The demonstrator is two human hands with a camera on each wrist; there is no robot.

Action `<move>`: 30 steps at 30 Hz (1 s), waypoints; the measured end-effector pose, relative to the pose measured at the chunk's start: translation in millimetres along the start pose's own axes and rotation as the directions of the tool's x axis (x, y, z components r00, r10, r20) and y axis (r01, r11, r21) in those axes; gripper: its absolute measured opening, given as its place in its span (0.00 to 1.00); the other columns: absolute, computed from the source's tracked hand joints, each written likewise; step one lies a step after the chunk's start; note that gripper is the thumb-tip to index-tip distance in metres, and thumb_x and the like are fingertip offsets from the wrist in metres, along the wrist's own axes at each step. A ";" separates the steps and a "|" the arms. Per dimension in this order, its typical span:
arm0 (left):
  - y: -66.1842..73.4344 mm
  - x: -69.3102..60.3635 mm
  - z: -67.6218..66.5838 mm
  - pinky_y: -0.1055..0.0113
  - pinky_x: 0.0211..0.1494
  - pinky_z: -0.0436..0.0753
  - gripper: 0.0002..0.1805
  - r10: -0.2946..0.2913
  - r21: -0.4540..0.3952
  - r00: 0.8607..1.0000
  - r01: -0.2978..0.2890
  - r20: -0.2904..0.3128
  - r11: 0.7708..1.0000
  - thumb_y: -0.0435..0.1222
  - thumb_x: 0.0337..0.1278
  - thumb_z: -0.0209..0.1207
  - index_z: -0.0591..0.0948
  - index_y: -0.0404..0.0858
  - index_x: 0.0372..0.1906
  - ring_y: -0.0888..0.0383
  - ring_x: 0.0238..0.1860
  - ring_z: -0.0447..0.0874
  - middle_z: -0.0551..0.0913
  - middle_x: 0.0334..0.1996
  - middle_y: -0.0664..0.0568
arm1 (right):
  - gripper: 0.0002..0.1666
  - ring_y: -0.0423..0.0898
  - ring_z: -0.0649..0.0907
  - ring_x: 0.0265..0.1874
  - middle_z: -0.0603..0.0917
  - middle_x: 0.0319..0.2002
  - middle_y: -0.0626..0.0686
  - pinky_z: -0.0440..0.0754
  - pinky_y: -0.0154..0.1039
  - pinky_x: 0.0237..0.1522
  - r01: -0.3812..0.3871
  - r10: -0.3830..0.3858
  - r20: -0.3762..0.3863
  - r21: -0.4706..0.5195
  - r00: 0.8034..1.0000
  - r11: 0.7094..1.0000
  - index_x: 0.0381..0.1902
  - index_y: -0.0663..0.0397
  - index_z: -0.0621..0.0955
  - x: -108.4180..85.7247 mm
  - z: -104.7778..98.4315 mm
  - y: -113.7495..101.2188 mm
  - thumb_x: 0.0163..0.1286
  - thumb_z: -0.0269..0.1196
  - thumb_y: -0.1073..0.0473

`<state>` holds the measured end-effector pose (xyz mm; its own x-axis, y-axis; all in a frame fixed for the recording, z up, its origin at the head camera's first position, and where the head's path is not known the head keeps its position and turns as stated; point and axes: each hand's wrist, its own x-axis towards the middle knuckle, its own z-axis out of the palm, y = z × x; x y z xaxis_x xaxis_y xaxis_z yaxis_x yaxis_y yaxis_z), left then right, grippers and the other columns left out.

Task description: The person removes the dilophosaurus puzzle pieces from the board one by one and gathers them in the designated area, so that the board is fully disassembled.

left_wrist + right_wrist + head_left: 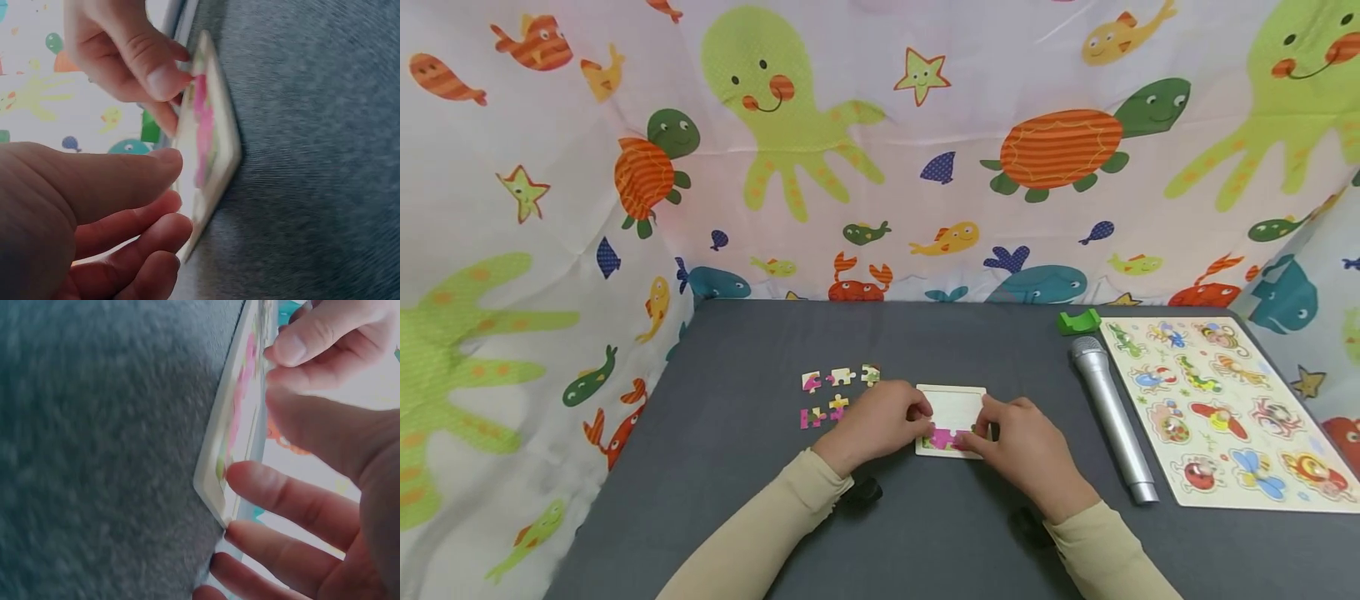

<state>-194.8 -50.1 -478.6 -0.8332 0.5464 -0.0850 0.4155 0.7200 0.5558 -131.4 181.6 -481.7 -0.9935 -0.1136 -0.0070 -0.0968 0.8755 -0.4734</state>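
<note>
A small cream puzzle tray (952,404) lies on the dark table between my two hands. Pink puzzle pieces (942,438) line its near edge, joined side by side. At the tray's left side is my left hand (886,421), its fingertips at the tray; in the left wrist view its thumb (131,178) and fingers stand apart. My right hand (1030,446) is at the tray's right side, with the thumb at the pink row and the index finger by the upper right. The right wrist view shows the index finger (281,497) touching the tray edge, apart from the thumb.
Several loose puzzle pieces (841,377) lie left of the tray. To the right are a silver microphone (1116,421), a green curved block (1078,322) and a wooden board with insect pictures (1232,412). A sea-animal curtain (940,225) hangs behind the table.
</note>
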 end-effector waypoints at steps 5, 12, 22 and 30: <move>-0.8 -0.9 5.1 0.71 0.40 0.80 0.14 0.003 0.001 1.000 -0.003 0.007 1.000 0.47 0.66 0.73 0.93 0.45 0.51 0.65 0.35 0.79 0.87 0.37 0.59 | 0.22 0.54 0.83 0.47 0.82 0.72 0.62 0.70 0.41 0.21 -0.025 0.024 -0.037 -0.016 0.999 1.000 0.22 0.37 0.78 -1.1 4.0 -3.1 0.65 0.78 0.41; -0.7 -3.1 4.7 0.70 0.38 0.78 0.17 0.012 0.012 1.000 -0.012 0.019 1.000 0.48 0.63 0.76 0.93 0.45 0.51 0.64 0.35 0.78 0.86 0.38 0.55 | 0.23 0.53 0.83 0.44 0.91 0.50 0.58 0.72 0.42 0.22 -0.014 0.011 -0.077 -0.035 0.997 0.999 0.22 0.38 0.77 1.9 8.8 -5.2 0.63 0.80 0.41; -1.5 -0.8 7.7 0.71 0.41 0.79 0.16 0.017 -0.011 0.999 -0.017 0.041 1.000 0.47 0.61 0.77 0.93 0.46 0.50 0.64 0.37 0.78 0.85 0.39 0.57 | 0.23 0.53 0.82 0.41 0.77 0.22 0.48 0.72 0.42 0.22 -0.017 0.013 -0.086 -0.045 0.996 0.999 0.23 0.39 0.77 1.8 7.2 -5.4 0.61 0.82 0.43; -3.7 0.4 10.4 0.70 0.44 0.80 0.15 -0.014 -0.031 0.998 0.016 0.059 0.999 0.47 0.62 0.77 0.90 0.47 0.49 0.63 0.40 0.77 0.83 0.41 0.57 | 0.23 0.53 0.82 0.41 0.83 0.27 0.51 0.73 0.43 0.23 -0.029 0.025 -0.082 -0.039 0.996 0.999 0.22 0.39 0.77 2.0 7.6 -6.5 0.60 0.82 0.45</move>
<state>-192.9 -48.1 -489.2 -0.8158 0.5607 -0.1415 0.3908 0.7149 0.5799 -132.3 172.1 -485.3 -0.9972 -0.0525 0.0532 -0.0705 0.8959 -0.4387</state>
